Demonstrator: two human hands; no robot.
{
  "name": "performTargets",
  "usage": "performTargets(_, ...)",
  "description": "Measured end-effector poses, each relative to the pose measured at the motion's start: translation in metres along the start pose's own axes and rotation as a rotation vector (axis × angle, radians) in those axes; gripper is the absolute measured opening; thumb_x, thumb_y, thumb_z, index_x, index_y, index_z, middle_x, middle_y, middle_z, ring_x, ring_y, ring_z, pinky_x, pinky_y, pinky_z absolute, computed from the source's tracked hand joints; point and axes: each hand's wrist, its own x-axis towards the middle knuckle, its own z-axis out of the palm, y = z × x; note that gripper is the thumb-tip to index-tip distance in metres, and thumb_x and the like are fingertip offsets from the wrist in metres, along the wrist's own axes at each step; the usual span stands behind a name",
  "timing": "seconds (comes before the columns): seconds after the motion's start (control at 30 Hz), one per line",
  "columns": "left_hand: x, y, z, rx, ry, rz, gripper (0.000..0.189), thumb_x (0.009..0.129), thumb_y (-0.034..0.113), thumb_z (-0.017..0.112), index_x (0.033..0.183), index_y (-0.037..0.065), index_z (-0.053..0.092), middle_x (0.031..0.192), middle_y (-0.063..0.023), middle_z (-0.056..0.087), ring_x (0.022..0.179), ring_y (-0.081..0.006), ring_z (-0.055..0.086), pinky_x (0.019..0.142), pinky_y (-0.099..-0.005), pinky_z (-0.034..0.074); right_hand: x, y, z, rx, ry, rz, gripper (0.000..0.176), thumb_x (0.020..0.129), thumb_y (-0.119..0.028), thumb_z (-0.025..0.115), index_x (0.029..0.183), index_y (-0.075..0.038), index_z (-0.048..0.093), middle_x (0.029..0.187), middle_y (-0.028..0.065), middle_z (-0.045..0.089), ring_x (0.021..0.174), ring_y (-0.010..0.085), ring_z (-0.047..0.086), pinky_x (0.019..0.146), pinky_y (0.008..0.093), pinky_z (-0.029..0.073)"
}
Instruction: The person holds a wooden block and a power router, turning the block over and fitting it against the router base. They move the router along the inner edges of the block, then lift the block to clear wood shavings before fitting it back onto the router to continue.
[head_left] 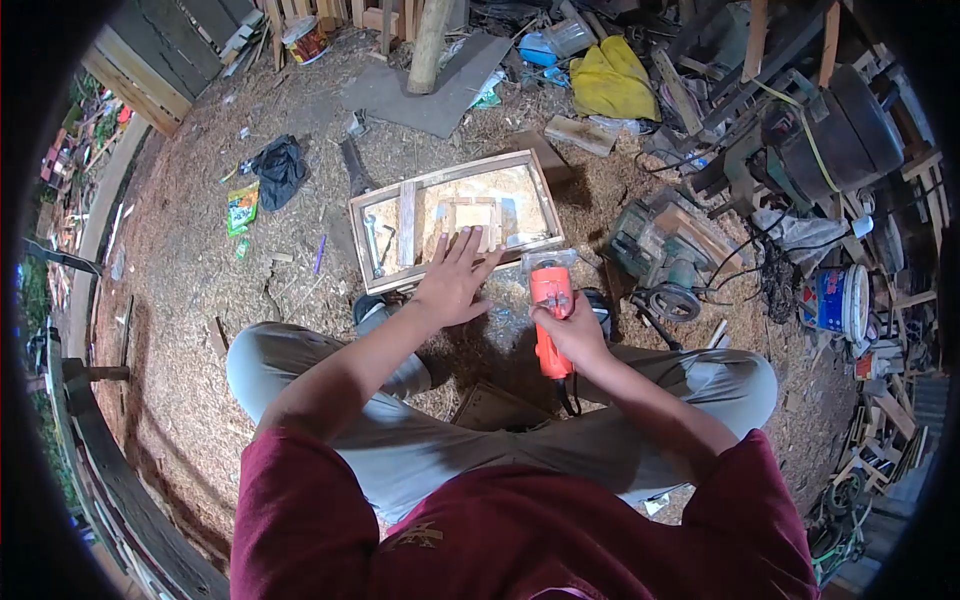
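My left hand (455,283) is spread with its fingertips at a small wooden frame (474,213) inside a shallow wooden tray (400,279). Whether the fingers press on it is hard to tell. In my right hand (572,330) is an orange power tool (549,290), gripped by its body, with its metal base by the tray's near right corner. A cord hangs from its rear end. Sawdust covers part of the tray's floor. A grey wooden strip (407,223) crosses the tray on the left, beside a metal wrench (388,246).
Green machinery (655,250) with a wheel stands to the right, near loose cords. Beyond it is a blue and white bucket (843,302). A wooden post (430,50), yellow cloth (612,80) and black plastic bag (280,170) lie farther off.
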Motion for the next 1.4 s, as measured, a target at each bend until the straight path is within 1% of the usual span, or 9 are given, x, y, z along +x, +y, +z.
performTargets(0.2, -0.002, -0.020, 0.005, -0.079, 0.080, 0.191, 0.088, 0.090, 0.042, 0.075, 0.164, 0.021, 0.034, 0.165, -0.0288, 0.030, 0.155, -0.0489, 0.025, 0.125, -0.0636, 0.023, -0.006, -0.009, -0.002, 0.112, -0.019, 0.000, 0.047, 0.091, -0.020, 0.082, 0.121, -0.001, 0.053, 0.102, 0.0049, 0.065, 0.089, 0.0117, 0.064, 0.078, 0.0319, 0.054)
performTargets(0.3, 0.002, -0.018, 0.022, -0.696, 0.403, -0.027, 0.072, 0.091, 0.032, 0.075, 0.157, 0.026, 0.046, 0.163, -0.0291, 0.032, 0.152, -0.0492, 0.030, 0.124, -0.0610, 0.029, -0.010, -0.021, -0.004, 0.179, -0.020, 0.002, 0.046, 0.091, -0.019, 0.082, 0.121, -0.001, 0.053, 0.101, 0.0049, 0.065, 0.089, 0.0116, 0.064, 0.079, 0.0314, 0.054)
performTargets(0.53, 0.008, -0.020, 0.022, -0.223, 0.372, -0.199, 0.020, 0.095, 0.023, 0.074, 0.112, 0.015, 0.068, 0.154, -0.0204, 0.045, 0.132, -0.0476, 0.053, 0.106, -0.0492, 0.051, -0.013, -0.086, -0.040, 0.470, 0.040, -0.017, 0.043, 0.090, -0.019, 0.081, 0.119, -0.004, 0.053, 0.096, 0.0063, 0.064, 0.072, 0.0185, 0.068, 0.060, 0.0387, 0.061)
performTargets(0.67, 0.022, -0.022, 0.006, -0.346, 0.556, -0.214, 0.018, 0.100, 0.020, 0.069, 0.117, 0.013, 0.066, 0.146, -0.0201, 0.051, 0.115, -0.0426, 0.066, 0.089, -0.0436, 0.062, -0.025, -0.132, -0.072, 0.639, 0.080, 0.004, 0.039, 0.092, -0.021, 0.079, 0.117, -0.005, 0.054, 0.095, 0.0079, 0.063, 0.069, 0.0210, 0.069, 0.060, 0.0408, 0.061)
performTargets(0.77, 0.036, -0.039, -0.003, -1.192, 0.444, -0.598, 0.027, 0.107, 0.024, 0.062, 0.130, 0.011, 0.056, 0.141, -0.0161, 0.052, 0.117, -0.0349, 0.067, 0.092, -0.0428, 0.062, -0.027, -0.164, -0.092, 0.728, 0.082, -0.050, 0.037, 0.093, -0.024, 0.078, 0.115, -0.005, 0.054, 0.095, 0.0079, 0.063, 0.067, 0.0208, 0.068, 0.060, 0.0407, 0.061)
performTargets(0.9, 0.015, 0.001, -0.092, -1.606, 0.627, -0.568, 0.028, 0.113, 0.028, 0.048, 0.134, 0.009, 0.043, 0.135, -0.0125, 0.051, 0.115, -0.0266, 0.064, 0.094, -0.0472, 0.062, -0.034, -0.204, -0.108, 0.816, -0.064, -0.145, 0.039, 0.092, -0.023, 0.079, 0.115, -0.005, 0.053, 0.094, 0.0075, 0.063, 0.069, 0.0200, 0.069, 0.059, 0.0402, 0.063)
performTargets(1.1, -0.012, -0.023, -0.185, -1.196, 0.846, -0.477, 0.024, 0.111, 0.028, 0.054, 0.122, 0.007, 0.054, 0.125, -0.0097, 0.049, 0.107, -0.0234, 0.065, 0.088, -0.0398, 0.059, -0.055, -0.241, -0.098, 0.842, -0.206, -0.324, 0.038, 0.092, -0.018, 0.078, 0.121, -0.006, 0.057, 0.097, 0.0049, 0.064, 0.077, 0.0141, 0.066, 0.064, 0.0348, 0.060)
performTargets(1.3, -0.022, -0.060, -0.266, -1.368, 0.943, -0.332, 0.018, 0.111, 0.025, 0.051, 0.109, 0.007, 0.055, 0.105, -0.0057, 0.061, 0.097, -0.0180, 0.062, 0.087, -0.0364, 0.055, -0.070, -0.263, -0.071, 0.740, -0.212, -0.483, 0.041, 0.090, -0.020, 0.081, 0.120, -0.005, 0.059, 0.103, 0.0047, 0.066, 0.086, 0.0128, 0.065, 0.077, 0.0330, 0.057)
performTargets(1.4, -0.013, 0.009, -0.292, -1.411, 1.019, -0.486, 0.007, 0.101, 0.010, 0.061, 0.106, 0.008, 0.057, 0.102, -0.0056, 0.064, 0.090, -0.0174, 0.065, 0.079, -0.0345, 0.055, -0.083, -0.266, -0.063, 0.714, -0.226, -0.524, 0.045, 0.089, -0.022, 0.083, 0.124, -0.003, 0.060, 0.106, 0.0053, 0.068, 0.093, 0.0126, 0.066, 0.083, 0.0324, 0.055)
